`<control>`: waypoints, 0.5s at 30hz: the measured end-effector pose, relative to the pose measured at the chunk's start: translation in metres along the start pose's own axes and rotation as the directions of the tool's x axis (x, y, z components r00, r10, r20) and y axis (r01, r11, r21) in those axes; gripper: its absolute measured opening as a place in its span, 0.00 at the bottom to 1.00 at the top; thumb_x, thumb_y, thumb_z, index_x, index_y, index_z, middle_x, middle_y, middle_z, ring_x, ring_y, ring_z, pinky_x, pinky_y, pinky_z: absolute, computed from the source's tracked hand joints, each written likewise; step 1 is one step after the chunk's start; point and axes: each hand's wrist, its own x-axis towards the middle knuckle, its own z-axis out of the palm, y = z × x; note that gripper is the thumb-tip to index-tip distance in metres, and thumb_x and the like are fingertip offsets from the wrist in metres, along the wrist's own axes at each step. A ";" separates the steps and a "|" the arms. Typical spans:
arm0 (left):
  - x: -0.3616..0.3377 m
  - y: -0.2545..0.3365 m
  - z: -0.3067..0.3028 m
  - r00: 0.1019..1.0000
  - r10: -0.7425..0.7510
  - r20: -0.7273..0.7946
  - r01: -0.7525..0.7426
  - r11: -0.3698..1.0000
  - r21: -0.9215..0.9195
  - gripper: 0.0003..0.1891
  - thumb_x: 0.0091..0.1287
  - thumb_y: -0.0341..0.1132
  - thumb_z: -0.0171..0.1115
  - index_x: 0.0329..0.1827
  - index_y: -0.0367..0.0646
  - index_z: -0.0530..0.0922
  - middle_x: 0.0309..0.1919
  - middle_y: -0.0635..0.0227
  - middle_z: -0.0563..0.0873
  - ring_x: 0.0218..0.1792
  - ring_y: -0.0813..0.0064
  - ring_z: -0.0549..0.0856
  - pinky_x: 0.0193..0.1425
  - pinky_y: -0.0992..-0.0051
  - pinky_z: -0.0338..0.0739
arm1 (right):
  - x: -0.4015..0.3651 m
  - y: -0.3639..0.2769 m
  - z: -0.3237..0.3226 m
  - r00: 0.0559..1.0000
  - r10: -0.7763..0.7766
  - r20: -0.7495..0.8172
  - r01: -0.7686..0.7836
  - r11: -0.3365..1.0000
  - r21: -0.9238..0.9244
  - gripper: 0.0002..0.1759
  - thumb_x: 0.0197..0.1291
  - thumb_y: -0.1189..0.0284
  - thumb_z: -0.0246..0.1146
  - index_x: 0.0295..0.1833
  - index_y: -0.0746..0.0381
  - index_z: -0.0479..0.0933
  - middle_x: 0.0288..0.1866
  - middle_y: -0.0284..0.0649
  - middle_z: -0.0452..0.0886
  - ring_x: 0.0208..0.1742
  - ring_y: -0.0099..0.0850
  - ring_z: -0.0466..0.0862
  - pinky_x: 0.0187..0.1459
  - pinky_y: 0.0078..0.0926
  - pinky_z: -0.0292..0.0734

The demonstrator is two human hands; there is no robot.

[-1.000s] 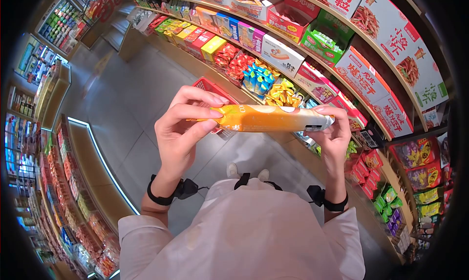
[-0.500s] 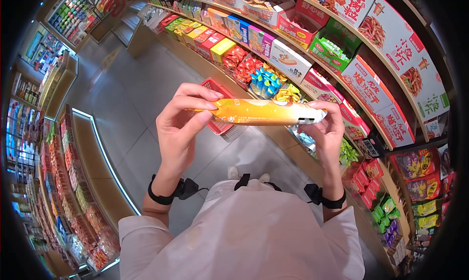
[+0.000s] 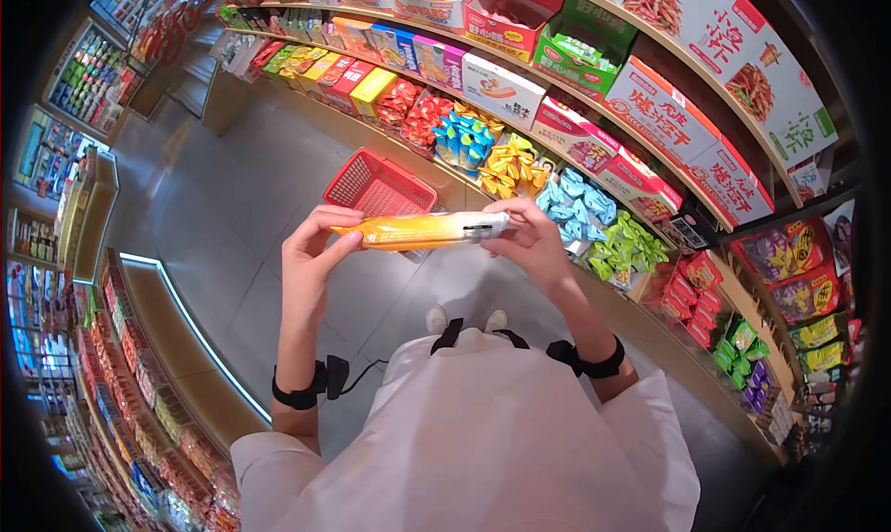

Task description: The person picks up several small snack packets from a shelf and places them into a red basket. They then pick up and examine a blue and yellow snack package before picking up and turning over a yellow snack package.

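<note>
Held level in front of me is a long snack packet (image 3: 408,230) in a yellow-orange wrapper with a pale end and a black-and-white label patch. My left hand (image 3: 316,240) pinches its left end between thumb and fingers. On the pale right end, my right hand (image 3: 531,240) has thumb and fingers closed around the wrapper. Behind and below the packet a red shopping basket (image 3: 376,184) stands on the floor, its lower part hidden by the packet.
A curved shelf unit runs along the right, bearing snack boxes (image 3: 501,89), blue packets (image 3: 464,141), orange packets (image 3: 513,166) and green packets (image 3: 626,249). On the left stands a curved display counter (image 3: 200,356) with packaged goods. Grey floor (image 3: 251,189) lies between them.
The packet and both hands have shifted left in view, and the packet has turned, its printed side now less visible. More of the red basket shows. The view has shifted too.
</note>
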 end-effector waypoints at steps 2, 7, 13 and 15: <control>-0.003 -0.018 -0.004 0.996 -0.084 -0.016 0.084 0.996 -0.002 0.05 0.57 0.25 0.62 0.35 0.35 0.79 0.40 0.63 0.79 0.43 0.75 0.78 0.42 0.74 0.79 | -0.003 0.013 0.001 1.000 0.006 -0.001 -0.006 1.000 0.015 0.21 0.51 0.81 0.64 0.51 0.63 0.69 0.47 0.37 0.76 0.43 0.23 0.77 0.36 0.18 0.77; -0.006 -0.033 0.001 0.992 -0.121 -0.038 0.122 0.992 0.019 0.03 0.60 0.26 0.60 0.35 0.39 0.80 0.39 0.65 0.80 0.40 0.77 0.81 0.43 0.79 0.79 | -0.007 0.037 0.002 1.000 -0.009 -0.020 0.011 0.994 0.108 0.18 0.53 0.79 0.64 0.50 0.62 0.68 0.43 0.37 0.76 0.42 0.23 0.77 0.34 0.18 0.77; -0.002 -0.027 0.010 0.993 -0.100 -0.070 0.102 0.994 0.028 0.03 0.58 0.26 0.61 0.35 0.37 0.80 0.38 0.65 0.80 0.40 0.77 0.80 0.41 0.78 0.79 | -0.011 0.035 0.004 0.998 0.016 -0.065 -0.005 0.986 0.166 0.17 0.54 0.80 0.62 0.49 0.64 0.68 0.39 0.39 0.75 0.35 0.24 0.78 0.31 0.19 0.76; -0.002 -0.016 0.013 0.995 -0.067 -0.074 0.069 0.997 0.022 0.04 0.57 0.25 0.62 0.34 0.36 0.80 0.38 0.64 0.80 0.40 0.76 0.80 0.39 0.77 0.79 | -0.011 0.019 0.004 0.997 0.006 -0.075 0.006 0.987 0.160 0.17 0.54 0.81 0.62 0.49 0.65 0.68 0.39 0.40 0.76 0.34 0.25 0.78 0.30 0.19 0.75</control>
